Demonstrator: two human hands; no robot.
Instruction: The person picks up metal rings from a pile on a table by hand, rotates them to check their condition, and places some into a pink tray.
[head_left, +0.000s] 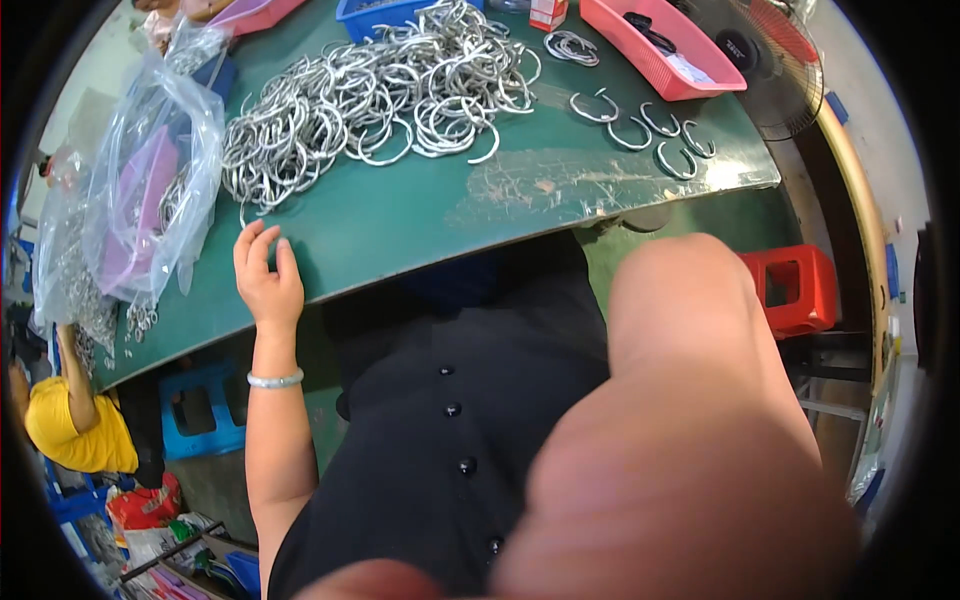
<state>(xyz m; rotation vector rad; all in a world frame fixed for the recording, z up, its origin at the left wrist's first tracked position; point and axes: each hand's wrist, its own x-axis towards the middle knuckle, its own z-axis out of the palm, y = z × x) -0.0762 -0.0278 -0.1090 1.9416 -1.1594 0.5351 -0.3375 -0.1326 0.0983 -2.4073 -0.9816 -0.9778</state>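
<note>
A large heap of silver-grey open metal rings [370, 95], like cuff bangles, covers the far left and middle of the green table [400, 220]. My left hand [270, 275] rests at the table's near edge, just below the heap's left end. Its fingers are loosely bent and apart, and the fingertips reach close to the end of one ring; no grip shows. Bent sharply, my right arm [690, 330] comes up close to the camera. Its hand is a blur at the bottom, with the fingers not to be made out. Several separate open rings [630, 132] lie at the table's right.
A pink basket [665, 50] holds dark items, beside a fan [790, 70]. Clear plastic bags [150, 160] and a purple tray [140, 215] stand at left. A red stool [800, 290] and a blue stool [200, 410] flank me. Someone in a yellow shirt [75, 425] sits at left.
</note>
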